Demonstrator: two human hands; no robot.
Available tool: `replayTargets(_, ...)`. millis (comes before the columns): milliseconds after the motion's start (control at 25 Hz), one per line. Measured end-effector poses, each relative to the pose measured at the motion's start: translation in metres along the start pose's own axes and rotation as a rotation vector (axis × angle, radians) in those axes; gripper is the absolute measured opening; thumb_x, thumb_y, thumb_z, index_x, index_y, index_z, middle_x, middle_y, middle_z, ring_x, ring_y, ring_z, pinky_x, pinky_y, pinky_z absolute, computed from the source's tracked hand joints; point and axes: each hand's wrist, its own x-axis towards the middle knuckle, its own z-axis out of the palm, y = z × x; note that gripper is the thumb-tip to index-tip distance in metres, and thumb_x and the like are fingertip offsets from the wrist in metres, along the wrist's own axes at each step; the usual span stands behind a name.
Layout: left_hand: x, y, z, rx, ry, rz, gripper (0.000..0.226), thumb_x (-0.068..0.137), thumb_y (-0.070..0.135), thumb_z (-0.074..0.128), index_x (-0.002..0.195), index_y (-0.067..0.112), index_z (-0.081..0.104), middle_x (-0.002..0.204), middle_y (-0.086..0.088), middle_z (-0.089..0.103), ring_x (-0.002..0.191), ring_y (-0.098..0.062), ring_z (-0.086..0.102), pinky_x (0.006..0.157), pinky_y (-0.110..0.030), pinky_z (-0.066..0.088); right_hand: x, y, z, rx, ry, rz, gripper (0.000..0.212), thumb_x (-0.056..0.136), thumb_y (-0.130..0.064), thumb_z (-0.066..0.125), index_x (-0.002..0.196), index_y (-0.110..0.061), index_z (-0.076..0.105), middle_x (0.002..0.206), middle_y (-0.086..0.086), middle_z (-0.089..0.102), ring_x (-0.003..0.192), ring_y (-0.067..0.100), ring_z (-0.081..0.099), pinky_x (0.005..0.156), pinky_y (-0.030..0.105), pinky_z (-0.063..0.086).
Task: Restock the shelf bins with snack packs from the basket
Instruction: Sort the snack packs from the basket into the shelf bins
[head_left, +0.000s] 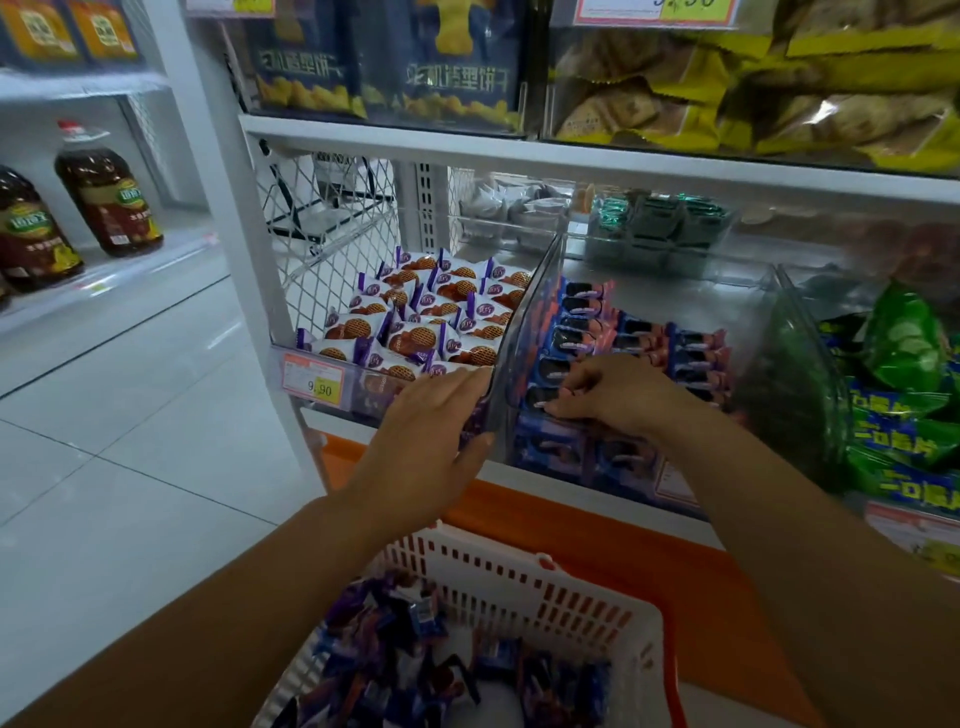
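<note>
A white slotted basket (587, 608) sits below my arms, holding several purple and blue snack packs (415, 649). On the shelf, a clear bin (363, 387) holds purple-and-white waffle packs (415, 322). Beside it a bin of blue-and-pink cookie packs (670, 348) is filled in rows. My left hand (431, 431) rests with straight fingers against the clear divider (524, 343) between the two bins. My right hand (613, 392) reaches into the cookie bin, fingertips pinching a blue cookie pack (545, 402) near the front.
A bin of green snack bags (904, 395) stands at right. The shelf above holds blue cracker bags (384, 62) and yellow cracker packs (727, 88). Oil bottles (109, 197) stand on the left shelf. An orange base (649, 551) runs under the bins; pale floor tiles lie at left.
</note>
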Motion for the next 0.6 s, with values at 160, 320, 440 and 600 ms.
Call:
replayTargets(160, -0.001, 0.002, -0.002, -0.022, -0.015, -0.016, 0.065, 0.098, 0.036, 0.049, 0.154, 0.029, 0.018, 0.157, 0.01, 0.028, 0.142, -0.009, 0.02, 0.114, -0.026, 0.013, 0.0, 0.003, -0.012, 0.257, 0.158, 0.102, 0.045, 0.083, -0.031, 0.075, 0.112, 0.001, 0.063, 0.107, 0.019, 0.066, 0.077, 0.022, 0.063, 0.064, 0.031, 0.054)
replayTargets(320, 0.0, 0.0, -0.001, -0.006, -0.009, -0.004, 0.065, 0.099, 0.037, 0.049, 0.154, 0.029, 0.016, 0.157, 0.011, 0.027, 0.143, -0.008, 0.019, 0.111, -0.024, 0.009, 0.004, 0.0, -0.008, 0.341, 0.1, 0.148, 0.055, 0.077, -0.028, 0.08, 0.119, 0.0, 0.057, 0.107, 0.02, 0.067, 0.086, 0.028, 0.067, 0.071, 0.038, 0.06)
replayTargets(440, 0.001, 0.0, -0.001, -0.013, -0.02, -0.007, 0.065, 0.099, 0.036, 0.049, 0.154, 0.029, 0.016, 0.157, 0.011, 0.027, 0.143, -0.01, 0.019, 0.115, -0.028, 0.01, 0.005, -0.003, -0.004, 0.435, 0.026, 0.133, 0.084, 0.07, -0.026, 0.085, 0.138, -0.015, 0.036, 0.119, 0.006, 0.055, 0.095, 0.023, 0.063, 0.066, 0.032, 0.058)
replayTargets(600, 0.001, -0.002, 0.0, -0.007, -0.024, -0.015, 0.066, 0.099, 0.037, 0.048, 0.155, 0.029, 0.015, 0.158, 0.011, 0.025, 0.144, -0.01, 0.017, 0.116, -0.029, 0.01, 0.007, 0.0, -0.001, 0.297, 0.057, 0.077, 0.076, 0.075, -0.026, 0.081, 0.137, -0.017, 0.038, 0.128, 0.004, 0.045, 0.098, 0.016, 0.046, 0.081, 0.03, 0.043)
